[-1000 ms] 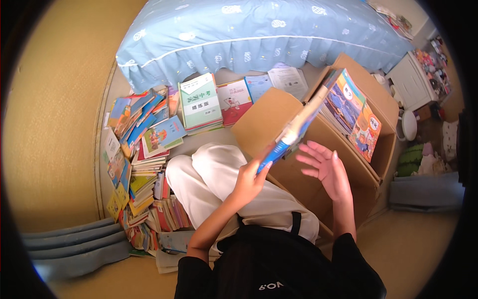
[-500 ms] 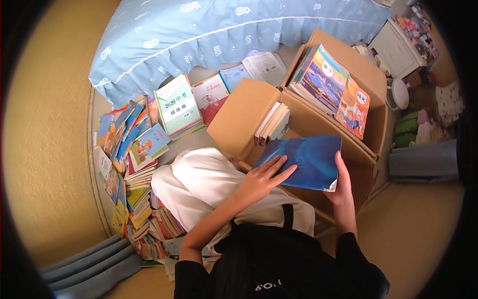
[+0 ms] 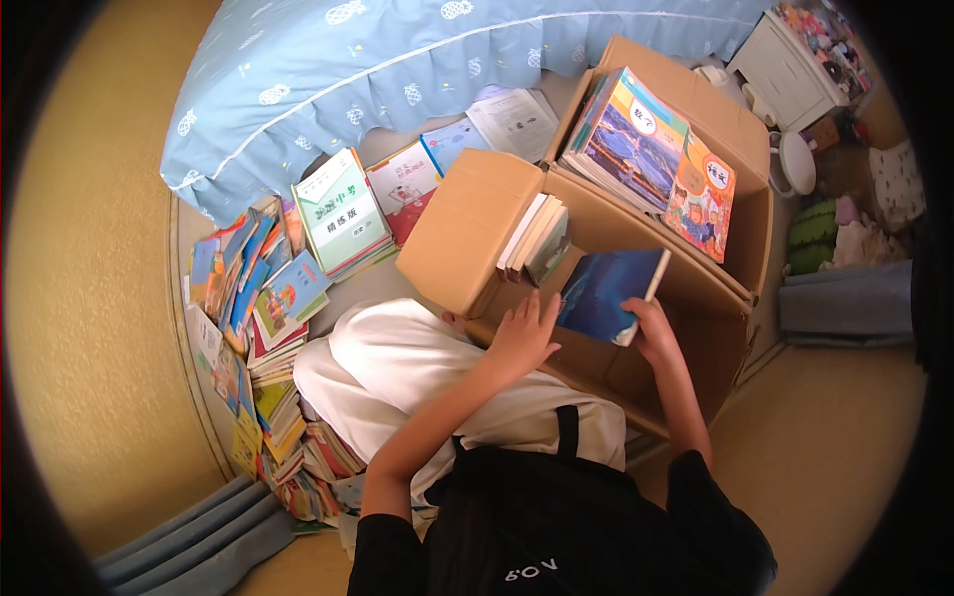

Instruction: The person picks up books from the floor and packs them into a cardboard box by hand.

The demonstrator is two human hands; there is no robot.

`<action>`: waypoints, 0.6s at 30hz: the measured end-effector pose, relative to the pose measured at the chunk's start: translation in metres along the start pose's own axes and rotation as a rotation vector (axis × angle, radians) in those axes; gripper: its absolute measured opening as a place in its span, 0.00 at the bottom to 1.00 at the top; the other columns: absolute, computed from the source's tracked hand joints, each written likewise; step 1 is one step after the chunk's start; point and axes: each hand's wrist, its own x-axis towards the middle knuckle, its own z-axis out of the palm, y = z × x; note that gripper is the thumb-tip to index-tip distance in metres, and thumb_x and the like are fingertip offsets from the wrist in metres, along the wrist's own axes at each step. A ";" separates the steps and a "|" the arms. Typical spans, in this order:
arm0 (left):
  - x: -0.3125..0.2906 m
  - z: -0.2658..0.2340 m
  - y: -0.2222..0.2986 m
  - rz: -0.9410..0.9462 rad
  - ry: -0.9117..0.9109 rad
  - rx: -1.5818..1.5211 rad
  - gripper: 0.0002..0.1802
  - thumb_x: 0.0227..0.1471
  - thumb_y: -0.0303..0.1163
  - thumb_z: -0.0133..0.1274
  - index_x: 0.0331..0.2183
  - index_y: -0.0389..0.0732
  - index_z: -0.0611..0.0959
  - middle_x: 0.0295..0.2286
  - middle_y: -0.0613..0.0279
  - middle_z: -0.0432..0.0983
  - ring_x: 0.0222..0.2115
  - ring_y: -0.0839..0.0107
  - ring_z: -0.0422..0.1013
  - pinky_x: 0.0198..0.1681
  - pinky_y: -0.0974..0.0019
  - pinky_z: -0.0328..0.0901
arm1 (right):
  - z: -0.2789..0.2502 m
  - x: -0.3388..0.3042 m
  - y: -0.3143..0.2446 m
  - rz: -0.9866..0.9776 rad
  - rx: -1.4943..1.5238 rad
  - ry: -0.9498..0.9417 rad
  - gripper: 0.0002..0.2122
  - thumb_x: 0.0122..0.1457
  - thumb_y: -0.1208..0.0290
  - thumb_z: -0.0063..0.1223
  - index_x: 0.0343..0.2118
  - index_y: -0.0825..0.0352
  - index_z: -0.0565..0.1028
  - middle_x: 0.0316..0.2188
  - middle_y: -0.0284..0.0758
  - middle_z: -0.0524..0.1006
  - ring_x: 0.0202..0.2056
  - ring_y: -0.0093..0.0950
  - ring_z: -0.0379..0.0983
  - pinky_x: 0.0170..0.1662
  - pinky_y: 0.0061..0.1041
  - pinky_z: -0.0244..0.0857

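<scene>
A dark blue book [image 3: 609, 288] is gripped at its right edge by my right hand [image 3: 651, 328], tilted over the opening of the near cardboard box [image 3: 686, 348]. My left hand [image 3: 525, 338] has its fingers spread at the box's near left side, close to the book's left edge and apart from it. Inside that box, at its left end, a short row of books [image 3: 537, 238] stands upright. Behind it, a second cardboard box [image 3: 740, 233] holds a stack of colourful textbooks [image 3: 636, 139], with an orange textbook [image 3: 702, 204] beside them.
Left of the boxes lie a green-and-white book stack [image 3: 343, 214], a red-and-white book [image 3: 402, 189] and an open booklet [image 3: 514, 124]. Heaped books [image 3: 283, 377] run along the wall. A bed with a blue skirt [image 3: 397, 79] borders the back; a white cabinet [image 3: 790, 74] stands far right.
The blue book has moved down into the near box's opening and tilted up on edge. My left hand has come off its cover; my right hand still grips it.
</scene>
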 end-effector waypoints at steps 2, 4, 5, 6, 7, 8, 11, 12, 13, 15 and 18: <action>0.013 0.010 -0.009 -0.123 -0.128 0.105 0.38 0.45 0.46 0.48 0.52 0.36 0.55 0.47 0.31 0.52 0.46 0.44 0.57 0.46 0.54 0.58 | -0.001 0.030 0.014 0.017 -0.019 -0.050 0.09 0.46 0.75 0.43 0.31 0.72 0.68 0.24 0.32 0.70 0.26 0.22 0.68 0.31 0.22 0.63; 0.037 0.020 -0.020 -0.147 -0.210 -0.011 0.37 0.45 0.46 0.47 0.51 0.36 0.55 0.47 0.31 0.53 0.46 0.44 0.58 0.45 0.54 0.58 | -0.005 0.062 0.031 0.022 -0.028 -0.048 0.08 0.46 0.75 0.43 0.29 0.71 0.69 0.22 0.32 0.70 0.25 0.23 0.68 0.30 0.22 0.63; 0.051 0.025 -0.025 -0.171 -0.290 -0.126 0.36 0.45 0.46 0.47 0.51 0.35 0.56 0.46 0.31 0.54 0.45 0.43 0.59 0.45 0.55 0.59 | -0.009 0.082 0.043 0.059 -0.078 -0.042 0.07 0.46 0.74 0.44 0.27 0.71 0.70 0.21 0.32 0.70 0.23 0.23 0.68 0.28 0.22 0.63; 0.065 0.029 -0.032 -0.173 -0.292 -0.126 0.36 0.45 0.46 0.47 0.51 0.35 0.56 0.46 0.31 0.54 0.45 0.43 0.59 0.45 0.55 0.59 | -0.011 0.096 0.048 0.099 -0.130 -0.039 0.06 0.46 0.73 0.44 0.25 0.71 0.70 0.19 0.31 0.70 0.21 0.23 0.68 0.27 0.22 0.63; 0.076 0.033 -0.041 -0.253 -0.351 -0.154 0.35 0.46 0.45 0.46 0.50 0.35 0.57 0.45 0.31 0.56 0.43 0.43 0.60 0.44 0.54 0.60 | -0.003 0.103 0.047 0.103 -0.130 -0.046 0.06 0.46 0.73 0.44 0.25 0.71 0.70 0.19 0.31 0.70 0.21 0.23 0.68 0.27 0.22 0.63; 0.084 0.037 -0.047 -0.334 -0.410 -0.182 0.34 0.46 0.45 0.45 0.49 0.35 0.58 0.43 0.32 0.58 0.42 0.43 0.62 0.43 0.54 0.60 | 0.009 0.110 0.048 0.133 -0.171 -0.013 0.06 0.45 0.73 0.44 0.22 0.70 0.70 0.17 0.31 0.69 0.19 0.23 0.66 0.24 0.23 0.62; 0.108 0.060 -0.060 -0.484 -0.198 -0.229 0.30 0.46 0.43 0.45 0.47 0.34 0.60 0.41 0.35 0.62 0.40 0.45 0.64 0.42 0.53 0.61 | 0.004 0.155 0.066 0.117 -0.202 0.064 0.06 0.43 0.72 0.44 0.16 0.68 0.67 0.13 0.30 0.65 0.14 0.22 0.61 0.17 0.24 0.57; 0.114 0.064 -0.061 -0.539 -0.147 -0.281 0.27 0.46 0.40 0.45 0.44 0.33 0.62 0.39 0.37 0.65 0.39 0.46 0.64 0.41 0.53 0.61 | -0.006 0.175 0.078 0.091 -0.209 0.068 0.05 0.44 0.72 0.45 0.20 0.68 0.68 0.14 0.30 0.66 0.15 0.23 0.63 0.18 0.25 0.60; 0.117 0.069 -0.064 -0.540 -0.150 -0.281 0.27 0.46 0.40 0.45 0.44 0.33 0.62 0.39 0.37 0.65 0.39 0.46 0.64 0.41 0.53 0.61 | -0.007 0.186 0.080 0.065 -0.217 0.063 0.05 0.44 0.71 0.45 0.23 0.67 0.68 0.15 0.30 0.66 0.17 0.25 0.66 0.19 0.27 0.63; 0.119 0.079 -0.072 -0.599 -0.104 -0.350 0.24 0.46 0.37 0.45 0.41 0.31 0.63 0.38 0.38 0.66 0.39 0.47 0.64 0.42 0.54 0.60 | -0.001 0.201 0.086 0.037 -0.189 0.079 0.06 0.44 0.71 0.45 0.21 0.68 0.68 0.15 0.30 0.65 0.16 0.24 0.64 0.18 0.26 0.60; 0.121 0.091 -0.079 -0.570 -0.042 -0.333 0.26 0.45 0.36 0.47 0.43 0.30 0.61 0.37 0.37 0.66 0.39 0.49 0.65 0.40 0.54 0.62 | 0.012 0.215 0.090 -0.091 -0.226 0.147 0.07 0.42 0.71 0.44 0.14 0.68 0.66 0.10 0.29 0.62 0.12 0.22 0.58 0.16 0.25 0.51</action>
